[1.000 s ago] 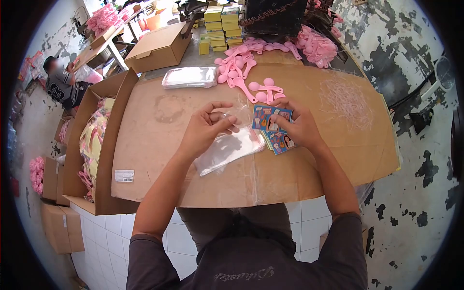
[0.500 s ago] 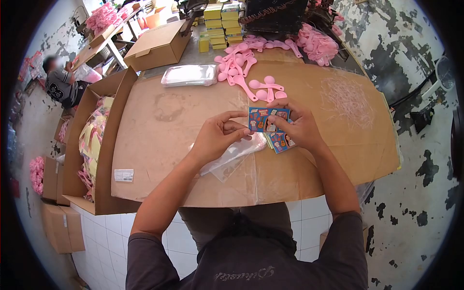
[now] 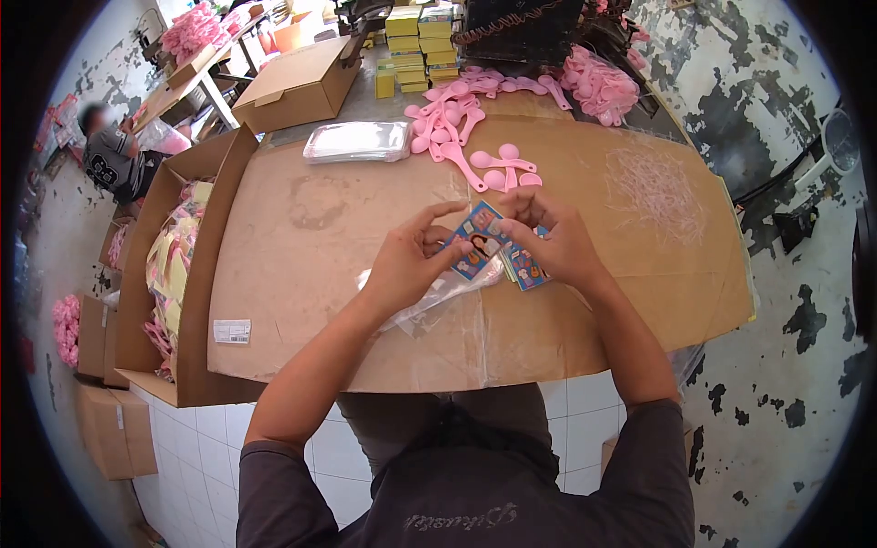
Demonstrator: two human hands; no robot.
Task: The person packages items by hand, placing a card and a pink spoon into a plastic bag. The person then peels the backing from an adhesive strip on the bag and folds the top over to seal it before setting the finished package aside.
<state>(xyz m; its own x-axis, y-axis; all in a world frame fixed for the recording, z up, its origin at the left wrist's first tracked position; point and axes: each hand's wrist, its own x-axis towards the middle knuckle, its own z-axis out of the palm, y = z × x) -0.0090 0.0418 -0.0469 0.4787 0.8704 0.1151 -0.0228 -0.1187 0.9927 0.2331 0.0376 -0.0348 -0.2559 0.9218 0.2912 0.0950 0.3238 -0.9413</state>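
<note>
A small blue printed card (image 3: 480,225) is tilted between my two hands. My left hand (image 3: 413,256) pinches its lower left part, thumb on top. My right hand (image 3: 559,239) is closed at the card's right edge, its thumb tip against it; the undersides of the fingers are hidden. Below the right hand lies a stack of similar cards (image 3: 525,272), partly covered by that hand. Clear plastic bags (image 3: 429,300) lie flat under my left hand and the card. Just beyond my hands are several pink plastic measuring spoons (image 3: 501,169).
A cardboard sheet (image 3: 292,265) covers the table. Toward the back lie a pack of clear bags (image 3: 358,142), more pink spoons (image 3: 598,84) and card stacks (image 3: 420,46). At left stands an open carton (image 3: 196,338) of filled packets. Pink shreds (image 3: 656,192) lie right. A person (image 3: 114,151) sits far left.
The card has turned from level to tilted and moved slightly left and down into my left fingers. My right thumb has slid from the card's middle to its right edge.
</note>
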